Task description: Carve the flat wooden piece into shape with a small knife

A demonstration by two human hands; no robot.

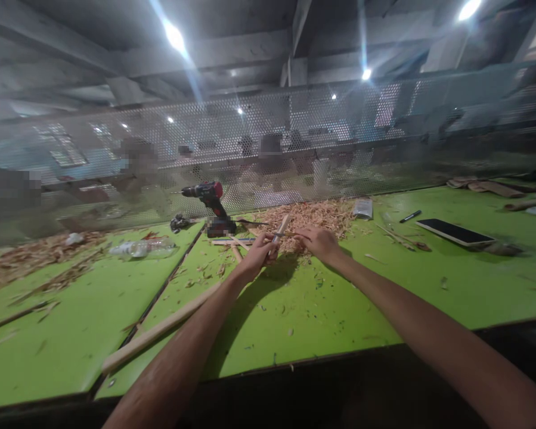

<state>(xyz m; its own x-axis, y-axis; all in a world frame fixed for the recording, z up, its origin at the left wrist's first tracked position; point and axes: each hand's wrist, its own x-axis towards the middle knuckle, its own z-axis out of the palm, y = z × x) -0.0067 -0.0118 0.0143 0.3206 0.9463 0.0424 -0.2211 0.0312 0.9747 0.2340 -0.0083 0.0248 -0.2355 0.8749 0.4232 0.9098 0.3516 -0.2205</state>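
Note:
My left hand is closed around a short pale wooden stick that points up and away from me. Close to its right, my right hand has its fingers drawn together near the stick; a thin dark piece runs between the two hands, too small to make out. Both hands are just above the green table, in front of a heap of wood shavings. A long pale wooden rod lies under my left forearm.
A black and red cordless drill stands behind my left hand. Further left lies a clear plastic bottle. On the right are a phone, a pen and thin sticks. A perforated metal screen borders the far edge.

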